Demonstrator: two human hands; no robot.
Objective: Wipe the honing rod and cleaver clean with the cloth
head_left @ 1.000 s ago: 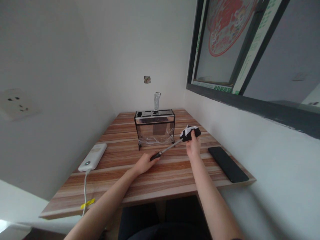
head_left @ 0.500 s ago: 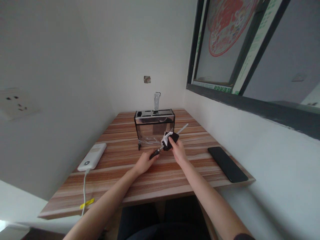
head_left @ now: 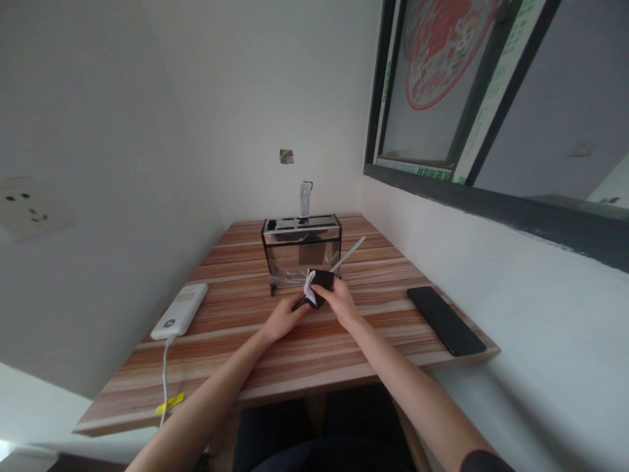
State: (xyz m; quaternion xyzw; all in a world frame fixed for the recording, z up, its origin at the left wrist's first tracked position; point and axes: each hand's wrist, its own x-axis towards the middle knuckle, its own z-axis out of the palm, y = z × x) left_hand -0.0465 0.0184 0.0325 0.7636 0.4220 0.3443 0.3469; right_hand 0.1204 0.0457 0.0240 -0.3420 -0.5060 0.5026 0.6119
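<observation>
My left hand (head_left: 285, 318) is closed around the black handle (head_left: 299, 303) of a long, slim tool. The tool's pale, narrow shaft (head_left: 350, 254) slants up to the right; I cannot tell whether it is a blade or a rod. In my right hand (head_left: 340, 300) is a black cloth-like piece (head_left: 323, 280) with a white part (head_left: 309, 286), pinched around the shaft close to the handle. Both hands are almost touching, above the table. Just behind them stands a clear box with a black frame (head_left: 301, 229), a clear upright piece (head_left: 305, 198) on its top.
A white power bank (head_left: 181, 311) with a white cable (head_left: 165, 373) lies at the left of the wood-grain table (head_left: 236, 262). Yellow tape (head_left: 170, 402) is near the front left edge. A black phone (head_left: 445, 321) lies at the right, beside the wall below a dark-framed window (head_left: 442, 180).
My right hand has slid the black piece down the shaft toward the handle, so more of the shaft's far end shows. My left hand keeps its hold.
</observation>
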